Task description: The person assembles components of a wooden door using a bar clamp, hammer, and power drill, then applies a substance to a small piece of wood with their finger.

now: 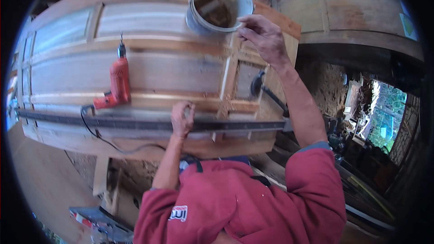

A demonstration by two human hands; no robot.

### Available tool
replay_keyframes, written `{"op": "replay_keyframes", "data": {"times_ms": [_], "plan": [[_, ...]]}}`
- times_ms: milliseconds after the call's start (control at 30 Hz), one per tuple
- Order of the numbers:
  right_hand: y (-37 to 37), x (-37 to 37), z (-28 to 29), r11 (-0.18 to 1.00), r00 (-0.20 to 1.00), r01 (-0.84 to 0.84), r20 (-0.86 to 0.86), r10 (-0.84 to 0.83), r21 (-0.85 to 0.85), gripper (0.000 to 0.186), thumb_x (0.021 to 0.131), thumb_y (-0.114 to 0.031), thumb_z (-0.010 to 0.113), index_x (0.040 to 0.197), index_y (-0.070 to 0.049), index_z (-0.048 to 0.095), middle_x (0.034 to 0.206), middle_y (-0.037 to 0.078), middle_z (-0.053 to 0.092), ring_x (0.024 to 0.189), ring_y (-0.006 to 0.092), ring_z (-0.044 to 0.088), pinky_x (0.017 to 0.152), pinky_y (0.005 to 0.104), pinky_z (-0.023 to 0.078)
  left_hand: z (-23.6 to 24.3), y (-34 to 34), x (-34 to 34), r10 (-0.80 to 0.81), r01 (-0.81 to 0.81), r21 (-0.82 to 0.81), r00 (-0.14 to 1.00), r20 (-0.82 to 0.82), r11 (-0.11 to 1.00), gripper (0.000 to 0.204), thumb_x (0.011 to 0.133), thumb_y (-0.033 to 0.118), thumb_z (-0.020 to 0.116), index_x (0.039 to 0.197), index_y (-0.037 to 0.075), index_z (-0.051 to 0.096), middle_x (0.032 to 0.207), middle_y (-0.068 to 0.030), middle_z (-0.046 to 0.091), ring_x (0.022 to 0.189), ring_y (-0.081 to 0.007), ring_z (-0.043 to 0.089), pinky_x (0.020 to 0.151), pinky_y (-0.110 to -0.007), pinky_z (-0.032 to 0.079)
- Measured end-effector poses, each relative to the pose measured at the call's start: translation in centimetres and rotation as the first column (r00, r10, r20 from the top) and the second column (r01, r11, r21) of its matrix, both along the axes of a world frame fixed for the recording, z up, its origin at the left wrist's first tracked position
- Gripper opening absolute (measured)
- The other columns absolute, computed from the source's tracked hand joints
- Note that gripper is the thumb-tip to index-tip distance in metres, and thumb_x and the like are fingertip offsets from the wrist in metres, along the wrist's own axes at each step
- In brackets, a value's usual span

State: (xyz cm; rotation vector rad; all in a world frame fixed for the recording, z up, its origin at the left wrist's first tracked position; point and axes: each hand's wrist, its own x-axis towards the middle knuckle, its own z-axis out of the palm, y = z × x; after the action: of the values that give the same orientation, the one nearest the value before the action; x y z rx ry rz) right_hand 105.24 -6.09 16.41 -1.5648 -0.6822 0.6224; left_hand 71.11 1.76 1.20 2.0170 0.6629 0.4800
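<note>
My right hand [264, 38] is raised beside the near right rim of a white bucket [195, 18], its thumb and fingers pinched together. Whatever they may hold is too small to make out. Brownish contents show inside the bucket. My left hand [182, 119] hovers over or rests on a long dark metal bar [135, 123] along the panelled wooden door [167, 70]; its fingers are curled, and I cannot see what is in them. A red corded drill [118, 81] with a bit fitted lies on the door to the left. Close to my right forearm lies a hammer [257, 85].
The drill's black cord [122, 151] trails over the door's near edge. Wood shavings are scattered around the right-hand frame joints. Another wooden panel [352, 9] stands at the far right. A power tool with a flat metal plate [101, 217] sits at the lower left.
</note>
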Motion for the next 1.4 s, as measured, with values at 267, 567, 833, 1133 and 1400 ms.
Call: {"op": "replay_keyframes", "data": {"times_ms": [267, 567, 833, 1133, 1400], "plan": [[-15.1, -15.2, -10.6, 0.886, 0.965, -0.072, 0.194, 0.179, -0.459, 0.008, 0.088, -0.009, 0.074, 0.094, -0.004, 0.072, 0.089, 0.010, 0.073, 0.081, 0.0208, 0.072, 0.074, 0.0322, 0.056, 3.0, -7.6, -2.4, 0.021, -0.022, -0.104, 1.000, -0.012, 0.994, 0.011, 0.085, 0.010, 0.077, 0.093, 0.007, 0.070, 0.092, -0.0086, 0.071, 0.087, -0.0270, 0.065, 0.082, -0.038, 0.049], [-18.7, -18.7, -19.6, 0.950, 0.924, -0.002, 0.362, 0.120, -0.311, 0.008, 0.087, -0.009, 0.071, 0.094, -0.005, 0.070, 0.089, 0.013, 0.073, 0.083, 0.0301, 0.072, 0.073, 0.0385, 0.056, 0.9, -12.2, -1.3, 0.082, -0.073, 0.217, 0.996, -0.032, 0.974, 0.016, 0.083, 0.009, 0.075, 0.098, 0.008, 0.070, 0.095, -0.0080, 0.070, 0.100, -0.0296, 0.063, 0.093, -0.041, 0.045], [-19.1, -18.4, -20.6, 0.973, 0.881, -0.008, 0.459, 0.116, -0.231, 0.014, 0.085, -0.008, 0.073, 0.099, -0.004, 0.072, 0.091, 0.015, 0.073, 0.081, 0.0314, 0.072, 0.073, 0.0389, 0.057, -1.2, -13.7, 1.3, 0.071, -0.043, 0.268, 0.993, -0.095, 0.962, 0.012, 0.085, 0.007, 0.067, 0.097, 0.007, 0.067, 0.091, -0.0100, 0.069, 0.089, -0.0295, 0.064, 0.087, -0.043, 0.047], [-18.2, -18.1, -20.4, 0.982, 0.754, -0.085, 0.633, 0.173, -0.167, 0.020, 0.083, 0.001, 0.070, 0.103, -0.002, 0.070, 0.091, 0.015, 0.072, 0.083, 0.0339, 0.071, 0.072, 0.0411, 0.057, -3.2, -9.7, 5.1, -0.326, 0.332, -0.045, 0.875, -0.359, 0.942, 0.022, 0.090, 0.015, 0.055, 0.108, 0.005, 0.063, 0.100, -0.0205, 0.068, 0.101, -0.0406, 0.063, 0.087, -0.049, 0.050], [-18.9, -17.7, -21.2, 0.980, 0.679, -0.147, 0.707, 0.197, -0.132, 0.024, 0.076, 0.004, 0.065, 0.099, 0.000, 0.062, 0.089, 0.015, 0.068, 0.085, 0.0327, 0.069, 0.074, 0.0400, 0.058, -2.9, -10.4, 5.8, -0.398, 0.427, 0.008, 0.849, -0.349, 0.904, 0.022, 0.084, 0.022, 0.071, 0.100, 0.008, 0.066, 0.096, -0.0150, 0.068, 0.096, -0.0366, 0.065, 0.082, -0.046, 0.051]]}}
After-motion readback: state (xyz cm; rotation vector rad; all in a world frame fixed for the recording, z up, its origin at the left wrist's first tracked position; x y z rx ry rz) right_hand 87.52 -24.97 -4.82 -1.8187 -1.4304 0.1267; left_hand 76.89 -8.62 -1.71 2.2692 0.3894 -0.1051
